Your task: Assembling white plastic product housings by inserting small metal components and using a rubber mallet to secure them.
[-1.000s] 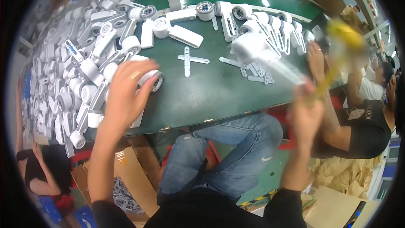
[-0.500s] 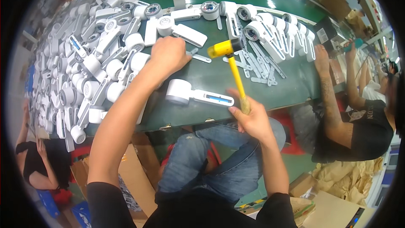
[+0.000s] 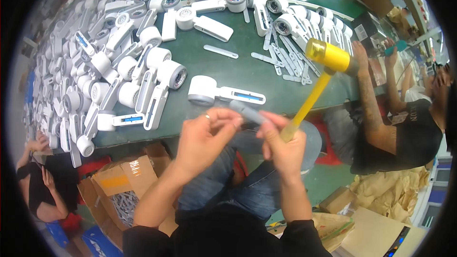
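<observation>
My left hand [image 3: 207, 135] is closed in a pinch at the left end of a thin grey plastic strip [image 3: 247, 111], in front of the table edge. My right hand [image 3: 286, 146] is wrapped round the handle of a yellow mallet [image 3: 329, 57], whose head points up and right. Its thumb and fingertips also touch the strip's right end. Just beyond my hands lies a white handheld fan [image 3: 202, 88], its handle showing a long slot with something blue inside. A second grey strip [image 3: 221, 51] lies farther back on the green table.
A large heap of white fans [image 3: 100, 62] covers the table's left side. More fans stand in a row [image 3: 304, 26] at the back right, beside a pile of grey strips [image 3: 288, 59]. A cardboard box [image 3: 114, 181] holds more strips. A co-worker's arm [image 3: 373, 104] is at the right.
My left hand has come back from the far part of the table toward my body. The grey strip is now between my hands. The mallet has swung to the right and nearer.
</observation>
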A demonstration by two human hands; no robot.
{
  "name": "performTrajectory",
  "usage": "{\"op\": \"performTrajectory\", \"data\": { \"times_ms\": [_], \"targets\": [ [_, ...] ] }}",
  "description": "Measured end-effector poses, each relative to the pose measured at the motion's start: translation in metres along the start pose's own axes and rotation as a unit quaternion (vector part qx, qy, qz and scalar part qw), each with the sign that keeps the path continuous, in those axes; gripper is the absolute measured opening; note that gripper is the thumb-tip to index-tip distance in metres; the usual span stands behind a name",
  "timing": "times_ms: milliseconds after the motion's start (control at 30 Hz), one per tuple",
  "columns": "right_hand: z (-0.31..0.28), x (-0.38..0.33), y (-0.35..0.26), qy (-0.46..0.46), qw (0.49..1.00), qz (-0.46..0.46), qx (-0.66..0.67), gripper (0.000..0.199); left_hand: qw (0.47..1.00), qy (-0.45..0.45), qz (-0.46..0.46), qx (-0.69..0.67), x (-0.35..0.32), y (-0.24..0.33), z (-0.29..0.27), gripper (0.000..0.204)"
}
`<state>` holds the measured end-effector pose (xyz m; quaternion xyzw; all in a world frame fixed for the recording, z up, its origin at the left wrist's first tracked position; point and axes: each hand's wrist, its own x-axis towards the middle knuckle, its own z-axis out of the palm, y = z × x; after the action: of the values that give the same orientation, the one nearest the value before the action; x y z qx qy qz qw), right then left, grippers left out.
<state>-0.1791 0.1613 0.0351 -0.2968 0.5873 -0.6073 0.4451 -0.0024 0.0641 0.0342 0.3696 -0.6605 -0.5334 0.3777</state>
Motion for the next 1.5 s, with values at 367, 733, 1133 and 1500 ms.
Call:
{"op": "performTrajectory", "data": {
  "times_ms": [367,733,1133,1500],
  "targets": [
    [-0.011,0.076,-0.004,-0.068,0.971,0.022,-0.230,0.020,0.889,-0.036,0.303,0.343,0.064,-0.046,-0.029,0.048],
    [-0.007,0.074,0.002,-0.092,0.967,-0.017,-0.238,0.020,0.919,-0.046,0.269,0.284,0.060,-0.046,-0.031,0.044],
    [-0.005,0.093,-0.032,-0.159,0.934,0.072,-0.311,0.026,0.878,-0.091,0.356,0.306,0.076,-0.044,-0.037,0.022],
    [-0.005,0.092,-0.005,-0.061,0.972,0.162,-0.159,0.031,0.861,-0.102,0.361,0.342,0.080,-0.043,-0.038,0.026]
  ]
}}
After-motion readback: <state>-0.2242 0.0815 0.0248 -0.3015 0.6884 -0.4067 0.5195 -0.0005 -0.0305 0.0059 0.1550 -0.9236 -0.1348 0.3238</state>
